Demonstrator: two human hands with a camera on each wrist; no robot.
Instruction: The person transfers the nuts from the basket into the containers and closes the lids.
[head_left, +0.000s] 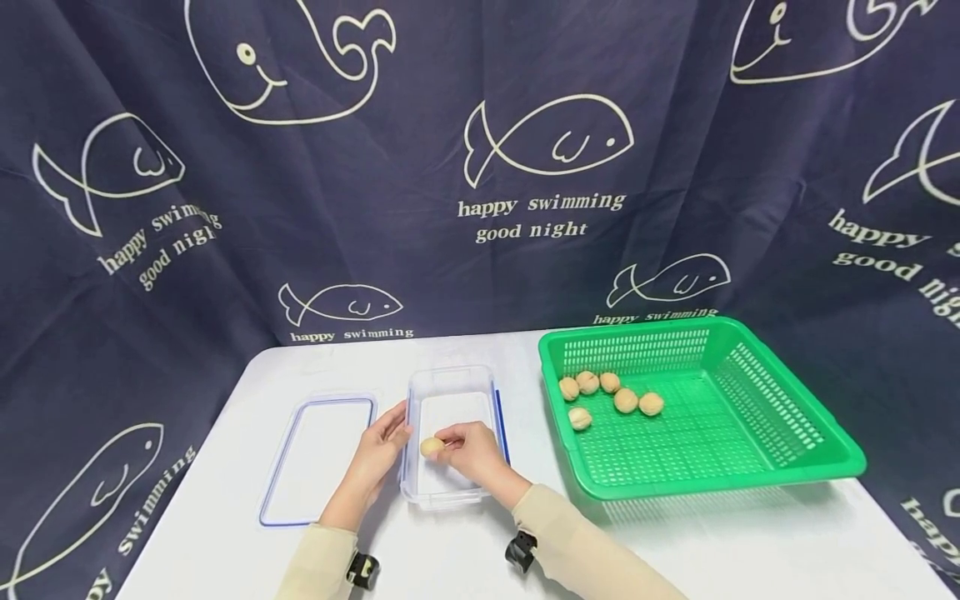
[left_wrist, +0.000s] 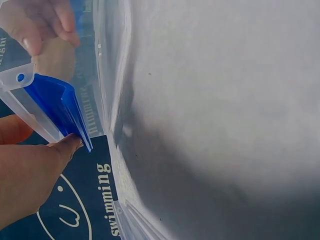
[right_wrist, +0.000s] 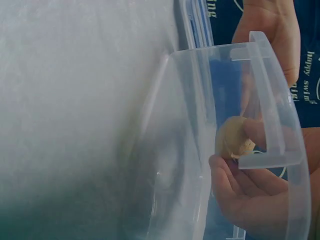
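Observation:
A clear plastic food container (head_left: 448, 501) with blue side latches stands uncovered on the table. My left hand (head_left: 377, 454) holds its left wall; in the left wrist view, the thumb and a finger (left_wrist: 17, 129) lie on either side of the rim, by the blue latch (left_wrist: 60, 102). Inside the container, my right hand (head_left: 474, 450) pinches a walnut (head_left: 431, 447) between thumb and fingertips. Through the clear wall, the right wrist view shows this walnut (right_wrist: 231, 137) above the container's floor.
Right of the container, a green plastic basket (head_left: 720, 483) holds several walnuts (head_left: 626, 401) gathered toward its left side. A clear lid (head_left: 318, 462) with a blue seal lies flat at left. Behind the white table (head_left: 480, 554) hangs a dark blue curtain (head_left: 420, 208) printed with fish.

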